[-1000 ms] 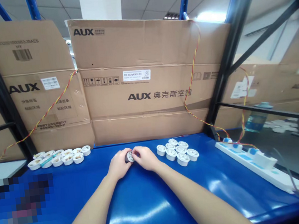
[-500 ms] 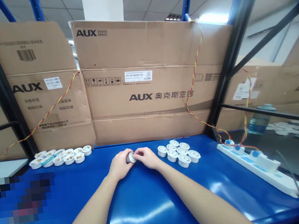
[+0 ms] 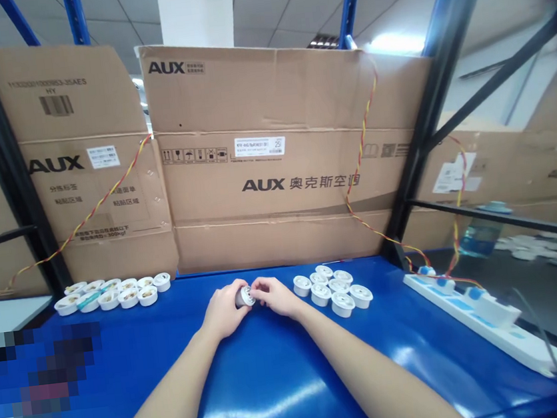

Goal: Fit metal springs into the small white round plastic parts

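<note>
In the middle of the view, my left hand [image 3: 224,312] is wrapped round a small cylindrical piece [image 3: 246,297], grey on the side with a white, ribbed face turned to the right. My right hand [image 3: 275,295] is closed in a pinch at that face, fingertips at its edge. Whatever sits between those fingertips is too small or hidden to name. Just right of my right hand stands a cluster of round white plastic pieces [image 3: 342,303] with patterned tops.
At the back left, several white cups [image 3: 147,295] hold small brownish bits, with a teal stick [image 3: 88,300] across them. A white power strip [image 3: 493,325] with plugs lies along the right edge. Cardboard [image 3: 281,235] walls the back of the blue table [image 3: 258,386]. A blurred-out patch covers the left.
The view has shifted slightly. Both hands stay at the same place, and the white face of the held piece has turned a little; my right fingertips remain at it.
</note>
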Motion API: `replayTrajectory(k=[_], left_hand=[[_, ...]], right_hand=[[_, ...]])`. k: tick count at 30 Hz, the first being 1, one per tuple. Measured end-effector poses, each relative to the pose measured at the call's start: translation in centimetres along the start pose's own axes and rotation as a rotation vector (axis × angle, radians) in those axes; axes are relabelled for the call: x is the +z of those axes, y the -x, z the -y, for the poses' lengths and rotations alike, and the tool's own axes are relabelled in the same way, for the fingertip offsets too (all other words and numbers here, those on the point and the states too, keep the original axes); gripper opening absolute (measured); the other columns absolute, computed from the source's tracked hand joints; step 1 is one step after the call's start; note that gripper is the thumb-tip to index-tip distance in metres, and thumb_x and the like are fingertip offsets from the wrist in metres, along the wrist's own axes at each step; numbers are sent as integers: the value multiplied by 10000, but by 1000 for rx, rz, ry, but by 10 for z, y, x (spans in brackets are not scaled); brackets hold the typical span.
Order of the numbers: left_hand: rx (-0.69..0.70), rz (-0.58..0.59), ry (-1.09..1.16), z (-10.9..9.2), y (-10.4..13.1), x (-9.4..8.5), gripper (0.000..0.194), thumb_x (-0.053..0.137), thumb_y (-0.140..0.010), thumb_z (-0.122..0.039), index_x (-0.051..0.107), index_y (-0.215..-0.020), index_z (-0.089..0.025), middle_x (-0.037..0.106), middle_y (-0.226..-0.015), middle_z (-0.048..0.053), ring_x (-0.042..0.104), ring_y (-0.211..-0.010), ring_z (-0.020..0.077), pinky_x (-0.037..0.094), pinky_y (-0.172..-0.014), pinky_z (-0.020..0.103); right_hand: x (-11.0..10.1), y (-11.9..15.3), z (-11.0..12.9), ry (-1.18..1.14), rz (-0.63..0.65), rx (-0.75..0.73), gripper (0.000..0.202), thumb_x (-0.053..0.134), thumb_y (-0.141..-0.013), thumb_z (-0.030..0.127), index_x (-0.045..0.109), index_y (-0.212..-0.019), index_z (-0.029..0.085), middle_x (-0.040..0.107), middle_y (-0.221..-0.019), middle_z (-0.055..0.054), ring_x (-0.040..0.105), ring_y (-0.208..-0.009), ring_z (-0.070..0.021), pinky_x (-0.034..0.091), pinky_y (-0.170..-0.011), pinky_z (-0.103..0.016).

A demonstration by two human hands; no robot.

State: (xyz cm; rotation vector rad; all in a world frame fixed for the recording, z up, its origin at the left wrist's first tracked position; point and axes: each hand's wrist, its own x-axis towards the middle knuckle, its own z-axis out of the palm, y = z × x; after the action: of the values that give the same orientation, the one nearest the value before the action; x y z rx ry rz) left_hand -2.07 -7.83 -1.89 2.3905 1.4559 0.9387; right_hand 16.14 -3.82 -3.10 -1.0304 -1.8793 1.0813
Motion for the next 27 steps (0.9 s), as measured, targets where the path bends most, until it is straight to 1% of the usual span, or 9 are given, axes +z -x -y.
replayTrajectory(k=[9, 12, 15, 17, 19, 21, 24, 27], left_hand=[[-10, -4, -19, 1, 0, 2, 328, 638, -753, -263, 557, -1071, -280, 668, -1000, 1, 603, -926, 209, 423, -793, 291], [-16, -6, -49, 2, 0, 4, 331, 644, -755, -305, 555, -1073, -282, 661, -995, 11, 595, -944, 220, 424, -805, 303], [-73, 10, -100, 5, 0, 4, 341, 622, -772, -360, 548, -1093, -270, 657, -1007, 33, 584, -986, 243, 423, -812, 319], [-109, 36, -132, 7, 0, 5, 346, 608, -778, -381, 545, -1095, -259, 652, -1045, 50, 574, -1024, 258, 422, -817, 328], [-116, 63, -150, 10, 0, 6, 333, 600, -779, -386, 547, -1079, -253, 646, -1077, 58, 568, -1048, 263, 422, -821, 328], [-106, 74, -151, 11, 0, 7, 314, 591, -783, -382, 549, -1066, -252, 646, -1077, 57, 569, -1050, 261, 422, -822, 325], [-95, 77, -143, 12, 0, 8, 309, 584, -786, -379, 548, -1066, -253, 648, -1083, 53, 567, -1057, 262, 425, -831, 330], [-99, 80, -137, 12, 0, 9, 334, 583, -785, -384, 548, -1088, -249, 640, -1120, 58, 559, -1081, 265, 422, -859, 341]], right_hand=[[1, 0, -1, 108, -44, -44, 240, 612, -796, 406, 588, -767, 169, 589, -644, 24, 513, -571, -107, 392, -574, -225], [1, 2, 4, 241, -101, -88, 243, 579, -826, 408, 597, -760, 175, 601, -671, 16, 527, -609, -119, 407, -610, -238], [0, 5, 10, 452, -205, -152, 175, 560, -842, 350, 627, -827, 189, 650, -800, -18, 572, -738, -155, 437, -714, -273], [0, 6, 9, 561, -227, -189, 184, 560, -840, 309, 645, -957, 196, 667, -971, -54, 588, -908, -193, 437, -839, -311], [1, 7, 5, 631, -170, -188, 286, 575, -826, 293, 638, -1086, 195, 636, -1136, -88, 554, -1073, -227, 401, -953, -348], [2, 6, -2, 672, -76, -145, 360, 584, -818, 308, 631, -1154, 190, 595, -1239, -113, 509, -1176, -255, 363, -1018, -379], [3, 5, -9, 684, 4, -102, 397, 574, -826, 338, 633, -1185, 180, 553, -1312, -129, 457, -1256, -269, 326, -1064, -394], [3, 4, -9, 682, 17, -108, 405, 573, -827, 347, 637, -1188, 173, 549, -1322, -135, 450, -1270, -263, 319, -1076, -385]])
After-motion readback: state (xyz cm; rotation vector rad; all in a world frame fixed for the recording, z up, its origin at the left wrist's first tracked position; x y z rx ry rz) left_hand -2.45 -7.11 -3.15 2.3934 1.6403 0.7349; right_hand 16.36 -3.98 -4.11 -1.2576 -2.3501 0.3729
